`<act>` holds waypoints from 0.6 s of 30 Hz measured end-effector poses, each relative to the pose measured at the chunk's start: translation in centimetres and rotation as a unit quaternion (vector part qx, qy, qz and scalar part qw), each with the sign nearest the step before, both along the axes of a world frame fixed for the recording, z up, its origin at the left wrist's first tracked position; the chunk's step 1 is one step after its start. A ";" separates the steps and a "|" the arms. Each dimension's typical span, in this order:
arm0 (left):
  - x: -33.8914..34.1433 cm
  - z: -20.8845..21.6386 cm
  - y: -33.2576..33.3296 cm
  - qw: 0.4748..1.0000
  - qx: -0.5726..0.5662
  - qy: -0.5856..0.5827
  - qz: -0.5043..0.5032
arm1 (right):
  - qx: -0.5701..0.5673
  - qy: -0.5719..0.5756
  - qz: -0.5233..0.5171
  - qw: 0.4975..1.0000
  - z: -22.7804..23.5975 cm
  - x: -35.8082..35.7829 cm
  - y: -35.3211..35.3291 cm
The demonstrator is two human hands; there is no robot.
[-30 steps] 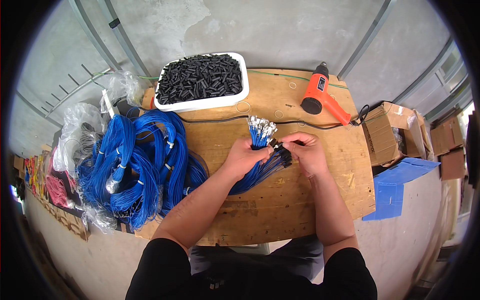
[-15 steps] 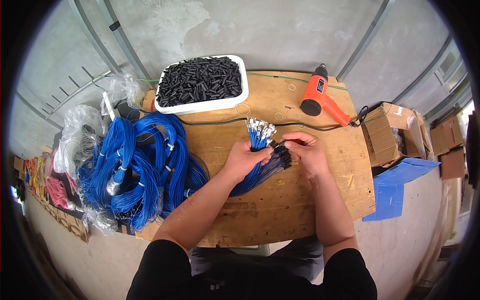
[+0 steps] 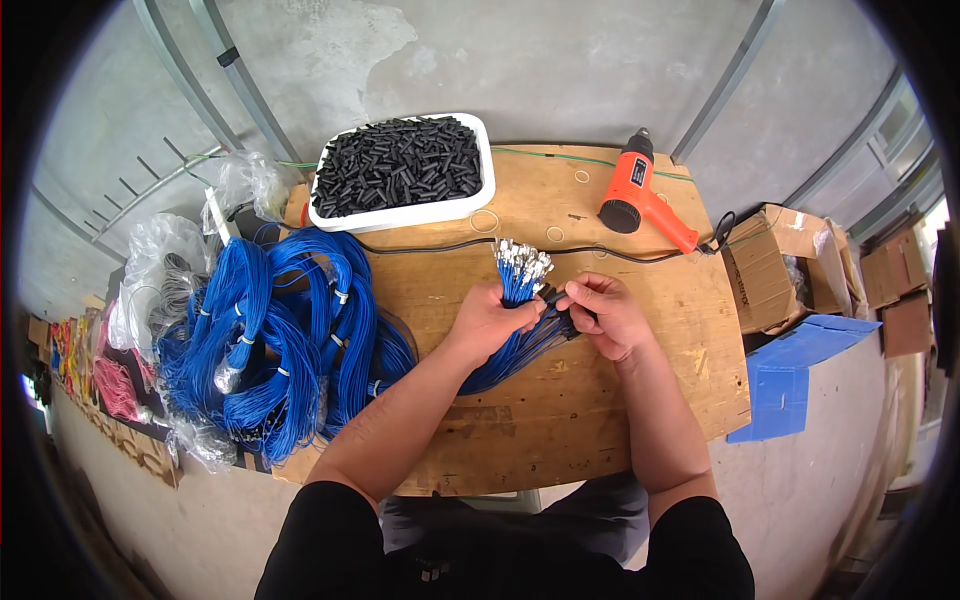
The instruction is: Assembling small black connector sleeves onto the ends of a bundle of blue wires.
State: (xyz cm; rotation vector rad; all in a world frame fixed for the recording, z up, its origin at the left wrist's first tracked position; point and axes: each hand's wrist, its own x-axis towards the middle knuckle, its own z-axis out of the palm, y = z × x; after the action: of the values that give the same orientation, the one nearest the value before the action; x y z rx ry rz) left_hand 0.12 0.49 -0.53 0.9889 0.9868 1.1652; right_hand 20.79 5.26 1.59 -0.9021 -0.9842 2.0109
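My left hand (image 3: 492, 322) is closed round a bundle of blue wires (image 3: 516, 289), whose silver metal terminals (image 3: 523, 263) fan out above the thumb. More blue wires in the bunch run down and left past my wrist. Right beside it, my right hand (image 3: 606, 315) pinches with thumb and forefinger at a small black sleeve (image 3: 548, 294) close to the bundle. Other black sleeves on the wires are partly hidden under the right fingers.
A white tub (image 3: 487, 198) of short black tubes stands at the back. An orange heat gun (image 3: 634, 185) lies back right, its black cord (image 3: 440, 246) crossing the wooden table (image 3: 560, 430). Tied blue wire coils (image 3: 260, 340) fill the left; a cardboard box (image 3: 760, 275) sits right.
My right hand has shifted slightly down, its fingers curling more and covering more of the black sleeves. My left hand keeps its hold on the wires.
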 end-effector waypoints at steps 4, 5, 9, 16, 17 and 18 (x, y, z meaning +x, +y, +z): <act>0.0 0.0 0.0 1.000 0.000 -0.003 0.002 | -0.014 0.005 -0.007 1.000 0.3 0.0 -0.1; 0.0 0.0 0.0 1.000 -0.001 -0.001 0.002 | 0.000 0.002 -0.007 1.000 0.1 0.0 -0.1; 0.0 -0.2 0.0 1.000 -0.002 0.001 -0.001 | 0.013 -0.006 0.002 1.000 0.3 -0.3 -0.3; 0.0 -0.4 -0.1 0.997 0.045 0.057 0.007 | 0.033 -0.018 -0.061 0.997 -0.1 0.1 0.0; 0.1 -0.3 -0.2 0.993 0.058 0.095 0.023 | 0.066 -0.041 -0.084 0.993 0.1 0.2 0.1; 0.1 -0.1 -0.2 0.993 0.058 0.095 0.023 | 0.099 -0.064 -0.107 0.987 0.3 0.3 0.0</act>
State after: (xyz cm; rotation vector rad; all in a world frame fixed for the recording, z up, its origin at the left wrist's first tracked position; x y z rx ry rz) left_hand 0.25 0.26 -0.60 1.1937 1.1067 1.1930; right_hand 21.05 5.31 1.84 -0.9907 -1.0873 1.6608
